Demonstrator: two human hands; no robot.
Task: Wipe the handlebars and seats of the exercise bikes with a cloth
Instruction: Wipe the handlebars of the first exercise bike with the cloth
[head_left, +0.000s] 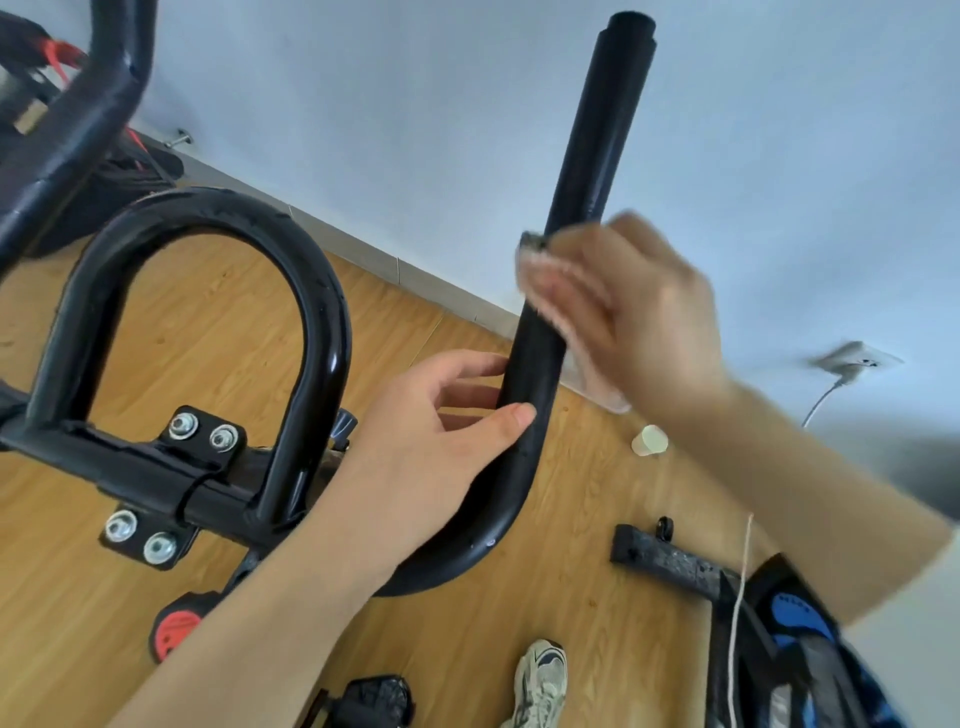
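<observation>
The handlebar (597, 130) of the exercise bike is a black tube that rises steeply in front of the pale wall (415, 104) and bends round at its lower end toward the frame. About halfway up it a pale cloth (543, 280) is wrapped against the tube, with the right hand (639, 312) closed over it; that hand is blurred, so its fingers are hard to make out. Just below the cloth, near the bend, the left hand (441, 431) grips the handlebar, thumb across the front and fingers behind. To the left of the handlebar stands the bike's centre loop (317, 322), fixed at its foot by a bolted clamp plate (202, 431). Beneath the handlebar lies a wooden floor (571, 519) with a paper cup (649, 440) on its side and a shoe (543, 675). To the right of the handlebar, a socket (857, 358) sits on the wall.
</observation>
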